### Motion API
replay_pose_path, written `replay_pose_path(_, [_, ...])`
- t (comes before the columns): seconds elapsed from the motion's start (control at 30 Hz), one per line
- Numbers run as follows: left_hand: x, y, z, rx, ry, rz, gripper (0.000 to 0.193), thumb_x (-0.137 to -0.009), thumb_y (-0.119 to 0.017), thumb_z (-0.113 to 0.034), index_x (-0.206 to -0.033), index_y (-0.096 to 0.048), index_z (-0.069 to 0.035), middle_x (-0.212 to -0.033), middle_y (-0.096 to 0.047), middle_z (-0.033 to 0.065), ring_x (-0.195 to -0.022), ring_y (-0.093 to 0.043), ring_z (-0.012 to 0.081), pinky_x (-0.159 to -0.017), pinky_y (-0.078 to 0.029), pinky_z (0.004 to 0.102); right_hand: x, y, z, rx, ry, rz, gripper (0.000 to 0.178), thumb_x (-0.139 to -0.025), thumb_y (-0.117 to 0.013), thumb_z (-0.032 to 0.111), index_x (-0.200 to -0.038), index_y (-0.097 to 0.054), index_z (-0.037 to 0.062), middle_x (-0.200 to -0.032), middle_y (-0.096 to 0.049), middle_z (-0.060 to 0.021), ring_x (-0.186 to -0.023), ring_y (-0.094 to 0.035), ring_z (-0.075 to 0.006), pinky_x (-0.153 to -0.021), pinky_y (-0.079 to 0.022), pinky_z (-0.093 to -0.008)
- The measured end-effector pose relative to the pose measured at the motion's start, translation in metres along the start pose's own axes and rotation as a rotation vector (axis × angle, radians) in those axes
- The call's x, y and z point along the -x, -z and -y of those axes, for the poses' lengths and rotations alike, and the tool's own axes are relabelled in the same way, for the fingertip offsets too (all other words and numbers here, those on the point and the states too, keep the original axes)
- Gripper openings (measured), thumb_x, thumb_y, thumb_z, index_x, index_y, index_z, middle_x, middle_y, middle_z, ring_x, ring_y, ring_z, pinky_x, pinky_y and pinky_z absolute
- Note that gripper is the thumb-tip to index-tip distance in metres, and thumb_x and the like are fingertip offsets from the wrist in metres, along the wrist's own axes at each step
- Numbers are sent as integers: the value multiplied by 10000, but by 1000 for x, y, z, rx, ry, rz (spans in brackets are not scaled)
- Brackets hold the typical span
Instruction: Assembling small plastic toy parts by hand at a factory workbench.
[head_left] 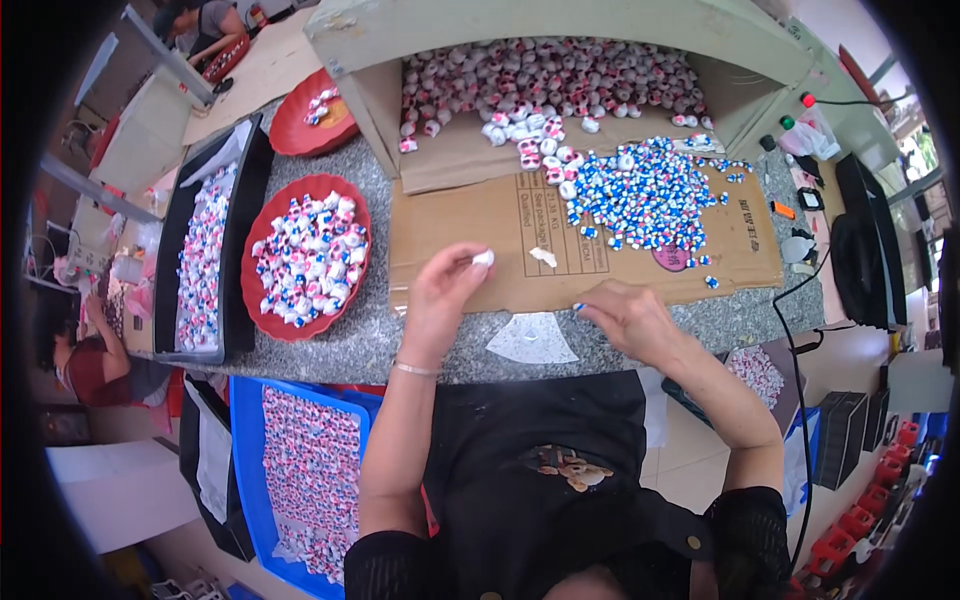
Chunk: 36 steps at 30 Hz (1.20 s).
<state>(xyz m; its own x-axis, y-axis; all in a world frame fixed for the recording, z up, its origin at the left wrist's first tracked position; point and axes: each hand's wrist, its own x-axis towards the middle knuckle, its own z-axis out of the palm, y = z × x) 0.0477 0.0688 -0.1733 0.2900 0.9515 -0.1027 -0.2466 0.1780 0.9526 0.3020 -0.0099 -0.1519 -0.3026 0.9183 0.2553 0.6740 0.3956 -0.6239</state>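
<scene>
While both hands (540, 295) pinch candies, a red bowl (262, 300) sits left.

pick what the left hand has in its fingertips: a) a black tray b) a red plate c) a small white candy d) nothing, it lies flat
c: the left hand is raised over the flattened cardboard and pinches a small white candy at its fingertips; the red plate sits apart, further left.
</scene>
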Motion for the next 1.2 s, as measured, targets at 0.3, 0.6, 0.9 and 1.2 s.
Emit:
replay_pose_path(0.3, [92,26,-2,48,-31,-44,343,-877,-628,80,-1211,-566,37,-1093,-642,70,-1023,-626,133,-897,-508,254,-14,-35,29,193,304,244,225,-729,-650,-3,-949,-615,23,-831,-615,-116,-774,-641,-310,-652,-510,-414])
replay_pose_path(0.6, [91,7,35,-362,-283,-92,368,-792,-684,118,-1133,-602,6,-1116,-623,110,-988,-645,160,-870,-548,271,-9,-34,38,5,130,40,127,-805,-665,17,-929,-659,-8,-812,-634,-107,-727,-654,-268,-640,-519,-362])
replay_pose_path(0.9, [88,-28,38,-642,-641,-15,360,-748,-732,50,-1096,-654,-4,-1048,-658,140,-905,-672,247,-748,-556,305,7,-27,51,-934,-605,104,137,-892,-678,55,-1005,-700,-18,-857,-694,-27,-775,-630,-82,-686,-516,-248])
replay_pose_path(1.2, [84,-24,10,-45,-12,390,273,-972,-532,-45,-1219,-646,-18,-958,-657,62,-796,-625,89,-725,-514,234,5,-14,66,-440,-29,1,129,-856,-686,64,-981,-720,54,-789,-683,-70,-683,-663,-201,-603,-507,-293])
